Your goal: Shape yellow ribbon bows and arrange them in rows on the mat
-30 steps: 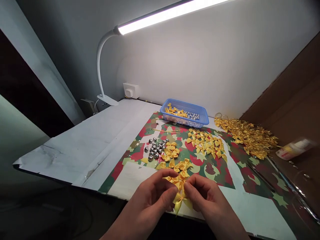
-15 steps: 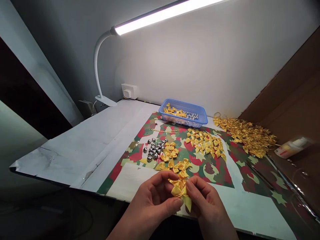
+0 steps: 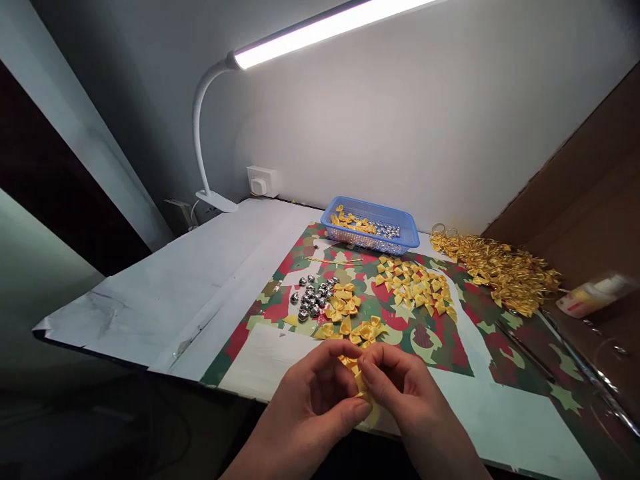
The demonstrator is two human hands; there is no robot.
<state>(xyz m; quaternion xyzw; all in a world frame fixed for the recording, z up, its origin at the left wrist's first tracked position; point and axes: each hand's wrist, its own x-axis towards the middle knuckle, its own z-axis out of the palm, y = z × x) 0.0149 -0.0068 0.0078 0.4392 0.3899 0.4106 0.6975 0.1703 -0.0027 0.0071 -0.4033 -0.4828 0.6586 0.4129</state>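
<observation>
The counter (image 3: 150, 293) (white paper, with patterned green-red paper on the right) stands against a grey wall under a lamp (image 3: 320, 30). At its near edge, left hand (image 3: 315, 407) and right hand (image 3: 410, 400) both pinch one yellow bow (image 3: 361, 383), each grip closed on it.

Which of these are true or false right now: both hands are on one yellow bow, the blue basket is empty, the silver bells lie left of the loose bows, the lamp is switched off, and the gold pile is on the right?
1. Both the left hand and the right hand pinch one yellow bow. True.
2. The blue basket is empty. False: it holds yellow bows and silver pieces.
3. The silver bells lie left of the loose bows. True.
4. The lamp is off. False: its bar glows.
5. The gold pile lies at the right. True.
</observation>
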